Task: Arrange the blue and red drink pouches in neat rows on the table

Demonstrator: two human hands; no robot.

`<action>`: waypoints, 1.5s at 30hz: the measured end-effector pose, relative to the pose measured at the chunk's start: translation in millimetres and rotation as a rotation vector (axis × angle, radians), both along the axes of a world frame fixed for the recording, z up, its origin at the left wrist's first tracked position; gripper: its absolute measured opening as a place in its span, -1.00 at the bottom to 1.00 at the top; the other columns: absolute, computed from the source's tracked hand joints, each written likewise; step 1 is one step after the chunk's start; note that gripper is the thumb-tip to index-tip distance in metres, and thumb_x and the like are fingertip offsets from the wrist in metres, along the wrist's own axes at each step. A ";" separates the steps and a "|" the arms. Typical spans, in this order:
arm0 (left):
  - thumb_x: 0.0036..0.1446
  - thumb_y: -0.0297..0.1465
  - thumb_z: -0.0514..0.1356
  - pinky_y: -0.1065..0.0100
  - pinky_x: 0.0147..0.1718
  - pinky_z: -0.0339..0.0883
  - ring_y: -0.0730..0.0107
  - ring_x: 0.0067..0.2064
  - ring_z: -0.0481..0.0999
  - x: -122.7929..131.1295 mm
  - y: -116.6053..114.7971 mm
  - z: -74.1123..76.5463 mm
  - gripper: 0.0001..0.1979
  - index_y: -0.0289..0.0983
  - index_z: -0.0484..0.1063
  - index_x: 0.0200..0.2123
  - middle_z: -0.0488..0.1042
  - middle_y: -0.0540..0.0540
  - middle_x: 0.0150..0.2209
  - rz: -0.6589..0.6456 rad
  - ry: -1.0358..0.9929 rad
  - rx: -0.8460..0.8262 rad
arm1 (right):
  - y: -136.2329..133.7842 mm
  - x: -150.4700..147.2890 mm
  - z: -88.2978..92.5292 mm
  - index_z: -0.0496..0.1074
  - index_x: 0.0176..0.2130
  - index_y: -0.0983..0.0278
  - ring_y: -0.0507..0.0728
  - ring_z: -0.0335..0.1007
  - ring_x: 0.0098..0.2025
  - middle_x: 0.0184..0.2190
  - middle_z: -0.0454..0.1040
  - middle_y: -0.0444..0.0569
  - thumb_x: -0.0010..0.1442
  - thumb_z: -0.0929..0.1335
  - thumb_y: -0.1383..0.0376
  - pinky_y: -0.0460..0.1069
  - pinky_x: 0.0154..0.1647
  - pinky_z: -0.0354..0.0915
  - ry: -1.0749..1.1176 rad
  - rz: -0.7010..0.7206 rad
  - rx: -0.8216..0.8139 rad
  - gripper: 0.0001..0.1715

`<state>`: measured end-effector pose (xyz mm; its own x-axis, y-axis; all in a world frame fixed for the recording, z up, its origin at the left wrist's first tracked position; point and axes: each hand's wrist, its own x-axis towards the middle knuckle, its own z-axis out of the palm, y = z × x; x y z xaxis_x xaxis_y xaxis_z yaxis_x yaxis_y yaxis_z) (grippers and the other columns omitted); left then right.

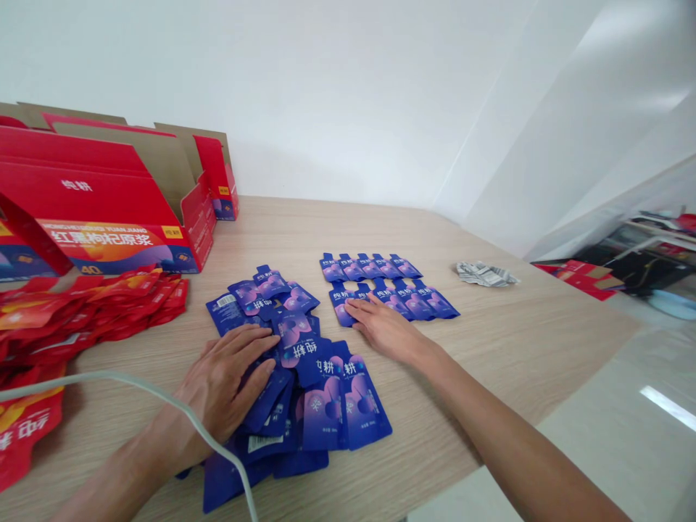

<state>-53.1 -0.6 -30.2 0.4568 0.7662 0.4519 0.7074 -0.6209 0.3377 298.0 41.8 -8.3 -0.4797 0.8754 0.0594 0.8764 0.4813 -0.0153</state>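
Observation:
My left hand (225,377) rests on a loose pile of blue drink pouches (326,406), its fingers stretched over the pouches on the pile's left side. Thumb and index finger lie a little apart, with blue pouch surface showing between them. My right hand (386,326) lies with fingers extended on the left end of the nearer row of blue pouches (429,301), partly covering a pouch there. Behind it is a second row of blue pouches (373,268), laid side by side with spouts pointing away from me.
Red pouches (109,312) are heaped at the left, before open red cartons (103,196). A pale cable (179,406) crosses the lower left foreground. Crumpled printed paper (486,274) lies on the wooden table (544,326) to the right. A white wall (337,101) stands behind.

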 end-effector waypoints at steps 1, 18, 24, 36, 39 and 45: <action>0.55 -0.01 0.02 -0.10 0.33 0.42 -0.02 0.36 0.51 -0.7 0.8 -0.2 -0.50 -0.05 0.57 0.28 0.61 -0.14 0.27 -0.004 0.005 0.001 | -2.0 -1.3 2.9 0.43 0.41 0.40 0.32 0.31 0.50 0.44 0.35 0.28 0.52 0.32 0.39 0.35 0.62 0.04 0.001 -0.014 -0.010 -0.45; 0.56 -0.09 -0.06 -0.13 0.18 0.56 -0.07 0.24 0.62 9.0 -5.4 22.0 -0.45 -0.17 0.64 0.21 0.66 -0.25 0.17 -0.024 0.062 0.007 | 110.4 -202.0 50.2 0.46 0.29 0.53 0.48 0.55 0.27 0.19 0.56 0.49 0.32 0.50 0.13 0.20 0.18 0.53 0.141 -0.325 -0.131 -0.27; 0.55 -0.15 -0.02 -0.18 0.18 0.56 -0.10 0.25 0.62 8.4 -5.9 21.3 -0.49 -0.20 0.63 0.23 0.65 -0.27 0.19 -0.034 0.085 0.015 | 134.0 -220.2 48.8 0.62 0.16 0.35 0.43 0.59 0.25 0.21 0.59 0.34 0.21 0.56 0.20 0.17 0.11 0.58 0.093 -0.308 -0.237 -0.44; 0.54 -0.10 0.03 -0.11 0.24 0.52 -0.07 0.30 0.58 0.1 -1.4 -2.2 -0.52 -0.09 0.59 0.28 0.63 -0.20 0.25 -0.027 0.041 0.077 | 134.2 -183.9 83.5 0.66 0.06 0.38 0.39 0.65 0.13 0.06 0.67 0.31 0.27 0.52 0.10 0.10 0.06 0.56 0.167 -0.297 -0.056 -0.51; 0.54 -0.10 0.03 -0.07 0.23 0.53 -0.06 0.30 0.58 -1.0 -2.2 -4.8 -0.52 -0.09 0.58 0.30 0.62 -0.20 0.26 -0.022 0.056 0.105 | 134.3 -128.5 103.5 0.63 0.10 0.42 0.40 0.63 0.14 0.06 0.66 0.33 0.28 0.51 0.07 0.09 0.07 0.53 0.164 -0.390 0.020 -0.43; 0.53 -0.08 0.05 -0.09 0.28 0.48 -0.07 0.32 0.56 0.9 -6.4 -8.4 -0.51 -0.04 0.54 0.34 0.61 -0.16 0.28 0.009 0.054 0.111 | 137.0 26.5 118.0 0.57 0.18 0.51 0.41 0.57 0.22 0.10 0.63 0.35 0.30 0.48 0.13 0.06 0.17 0.46 0.088 -0.775 0.113 -0.38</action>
<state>-52.1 -7.0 -38.6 0.4764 0.7170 0.5089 0.7282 -0.6461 0.2287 324.5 178.8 109.7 0.2755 0.9448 0.1775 0.9606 -0.2637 -0.0876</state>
